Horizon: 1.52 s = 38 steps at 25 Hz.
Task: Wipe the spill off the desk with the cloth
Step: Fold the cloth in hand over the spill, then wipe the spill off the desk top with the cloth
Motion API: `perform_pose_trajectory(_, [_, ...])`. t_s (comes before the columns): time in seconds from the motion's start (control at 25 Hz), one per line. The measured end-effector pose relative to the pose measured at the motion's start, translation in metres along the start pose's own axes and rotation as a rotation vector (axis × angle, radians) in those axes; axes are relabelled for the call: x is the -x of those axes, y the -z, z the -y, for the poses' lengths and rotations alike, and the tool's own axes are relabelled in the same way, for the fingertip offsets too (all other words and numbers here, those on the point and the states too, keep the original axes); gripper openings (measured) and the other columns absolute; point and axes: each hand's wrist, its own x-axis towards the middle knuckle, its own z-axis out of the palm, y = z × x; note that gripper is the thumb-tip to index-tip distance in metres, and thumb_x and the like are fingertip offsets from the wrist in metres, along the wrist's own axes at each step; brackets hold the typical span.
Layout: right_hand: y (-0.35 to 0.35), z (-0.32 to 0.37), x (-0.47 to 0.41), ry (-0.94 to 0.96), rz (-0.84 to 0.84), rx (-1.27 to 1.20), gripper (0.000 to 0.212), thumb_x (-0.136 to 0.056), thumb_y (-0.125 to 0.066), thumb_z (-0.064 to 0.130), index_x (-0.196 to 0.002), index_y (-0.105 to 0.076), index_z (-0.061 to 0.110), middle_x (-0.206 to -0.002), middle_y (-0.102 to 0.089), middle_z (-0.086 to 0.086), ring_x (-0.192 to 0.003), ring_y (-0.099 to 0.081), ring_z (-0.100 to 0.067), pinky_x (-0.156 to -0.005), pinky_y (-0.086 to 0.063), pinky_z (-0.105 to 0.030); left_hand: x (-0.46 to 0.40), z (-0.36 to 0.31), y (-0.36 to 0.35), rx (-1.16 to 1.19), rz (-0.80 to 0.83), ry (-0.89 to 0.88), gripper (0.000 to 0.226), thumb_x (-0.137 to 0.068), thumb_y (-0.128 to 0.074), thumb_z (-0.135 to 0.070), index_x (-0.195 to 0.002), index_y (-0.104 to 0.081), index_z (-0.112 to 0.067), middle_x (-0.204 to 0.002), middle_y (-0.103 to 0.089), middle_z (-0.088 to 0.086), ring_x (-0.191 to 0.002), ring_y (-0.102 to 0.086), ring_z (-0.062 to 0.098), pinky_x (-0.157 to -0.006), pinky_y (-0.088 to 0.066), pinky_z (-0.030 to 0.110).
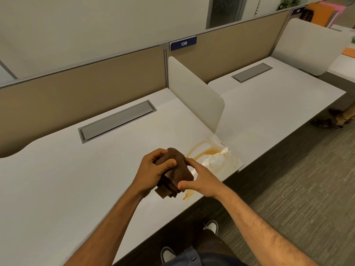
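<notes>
**deskwatcher:** Head view, looking down over a white desk (pixel 57 179). Both hands meeting around a brown cloth (pixel 177 168) just below the middle of the frame. Left hand (pixel 153 169) wrapped round the cloth's left side, thumb pressed across the front. Right hand (pixel 199 179) pinching the right side, thumb at the lower edge, fingers behind. So both closed on the same folded bundle, held a bit above the desk near the front edge. Hard to say whether the hanging corner touches the surface.

**tidy_tom:** And the spill?

**deskwatcher:** Orange-brown spill (pixel 209 153) just right of the hands, right-centre of the frame, smeared in loops up to the desk's right front corner. Glossy white patch in the middle, maybe glare. Small orange streak (pixel 187 194) lower down, right under the cloth.

**tidy_tom:** Anything else around?

**deskwatcher:** White divider panel (pixel 196 96) standing upright along the desk's right edge, just above the spill. Grey cable hatch (pixel 117 120) set flat in the desk, left of centre. Blue label reading 139 (pixel 183 43) on the tan partition, top centre. Grey carpet (pixel 297 189) at right, white shoes (pixel 211 226) at the bottom.
</notes>
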Motion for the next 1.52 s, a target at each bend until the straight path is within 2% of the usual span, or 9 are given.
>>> perform_pose_trajectory(0.2, [-0.017, 0.000, 0.002, -0.004, -0.074, -0.193, 0.095, -0.061, -0.081, 0.056, -0.143, -0.036, 0.042, -0.142, -0.054, -0.001, -0.123, -0.061, -0.025, -0.100, -0.056, -0.052, 0.001, 0.001, 0.013, 0.055, 0.180, 0.139, 0.028, -0.087, -0.077, -0.025, -0.105, -0.070, -0.045, -0.104, -0.074, -0.013, -0.095, -0.075, 0.011, -0.073, -0.061, 0.023])
perform_pose_trajectory(0.36, [-0.042, -0.006, 0.006, 0.080, -0.121, 0.030, 0.136, -0.059, -0.091, 0.049, -0.145, 0.012, 0.070, -0.162, -0.006, 0.028, -0.148, -0.033, -0.021, -0.113, -0.046, -0.048, 0.009, 0.032, -0.002, -0.070, 0.234, 0.203, 0.035, -0.096, -0.074, -0.016, -0.119, -0.059, -0.038, -0.103, -0.070, -0.025, -0.097, -0.072, 0.000, -0.071, -0.059, 0.016])
perform_pose_trajectory(0.52, [-0.071, -0.030, 0.003, 0.151, -0.215, 0.308, 0.135, -0.067, -0.088, 0.053, -0.139, 0.025, 0.069, -0.155, 0.030, 0.039, -0.157, -0.014, -0.023, -0.119, -0.036, -0.046, 0.012, 0.064, -0.013, 0.039, 0.082, 0.254, 0.043, -0.097, -0.074, -0.015, -0.126, -0.051, -0.037, -0.119, -0.068, -0.017, -0.096, -0.073, -0.001, -0.070, -0.059, 0.016])
perform_pose_trajectory(0.68, [-0.085, -0.064, -0.009, 0.087, -0.226, 0.196, 0.116, -0.081, -0.081, 0.022, -0.147, 0.002, 0.069, -0.161, -0.001, 0.026, -0.143, -0.044, -0.022, -0.108, -0.051, -0.042, 0.006, 0.086, -0.012, 0.065, 0.093, 0.357, 0.046, -0.096, -0.075, -0.015, -0.130, -0.048, -0.033, -0.133, -0.059, -0.001, -0.101, -0.075, 0.016, -0.075, -0.061, 0.026])
perform_pose_trajectory(0.84, [-0.083, -0.106, -0.013, -0.030, -0.216, 0.010, 0.100, -0.086, -0.074, 0.008, -0.143, -0.022, 0.071, -0.150, -0.033, 0.025, -0.136, -0.048, -0.007, -0.108, -0.051, -0.037, -0.010, 0.116, -0.006, -0.088, 0.234, 0.452, 0.033, -0.097, -0.073, -0.030, -0.127, -0.057, -0.030, -0.129, -0.064, -0.004, -0.107, -0.073, 0.019, -0.085, -0.063, 0.032])
perform_pose_trajectory(1.04, [-0.058, -0.168, -0.004, -0.282, -0.282, -0.111, 0.091, -0.084, -0.079, 0.007, -0.137, -0.034, 0.066, -0.141, -0.052, 0.013, -0.122, -0.061, -0.009, -0.096, -0.059, -0.043, -0.037, 0.193, 0.008, -0.618, 0.123, 0.338, 0.049, -0.097, -0.073, -0.032, -0.141, -0.053, -0.022, -0.149, -0.054, -0.001, -0.134, -0.053, 0.021, -0.111, -0.044, 0.037])
perform_pose_trajectory(1.16, [-0.039, -0.188, -0.005, -0.305, -0.382, -0.101, 0.085, -0.088, -0.076, 0.006, -0.151, -0.034, 0.044, -0.159, -0.038, 0.006, -0.140, -0.046, -0.010, -0.113, -0.046, -0.047, -0.045, 0.240, 0.024, -0.855, 0.193, 0.238, 0.074, -0.099, -0.068, -0.038, -0.160, -0.035, -0.011, -0.168, -0.033, 0.009, -0.155, -0.029, 0.031, -0.126, -0.026, 0.044])
perform_pose_trajectory(1.32, [-0.009, -0.199, -0.039, -0.284, -0.481, 0.092, 0.086, -0.095, -0.071, 0.017, -0.159, -0.020, 0.040, -0.170, -0.003, 0.015, -0.151, -0.023, -0.014, -0.121, -0.030, -0.044, -0.049, 0.280, 0.038, -1.142, 0.292, 0.169, 0.085, -0.106, -0.028, -0.060, -0.168, 0.005, -0.012, -0.176, 0.014, 0.005, -0.162, 0.015, 0.024, -0.132, 0.001, 0.048])
perform_pose_trajectory(1.52, [0.001, -0.229, -0.089, -0.331, -0.356, 0.526, 0.081, -0.100, -0.064, 0.028, -0.163, -0.013, 0.022, -0.172, 0.002, -0.004, -0.157, 0.002, -0.036, -0.126, -0.010, -0.056, -0.044, 0.297, 0.039, -1.242, 0.263, 0.099, 0.081, -0.105, -0.012, -0.066, -0.167, 0.012, -0.020, -0.175, 0.019, -0.002, -0.162, 0.017, 0.019, -0.131, 0.001, 0.045])
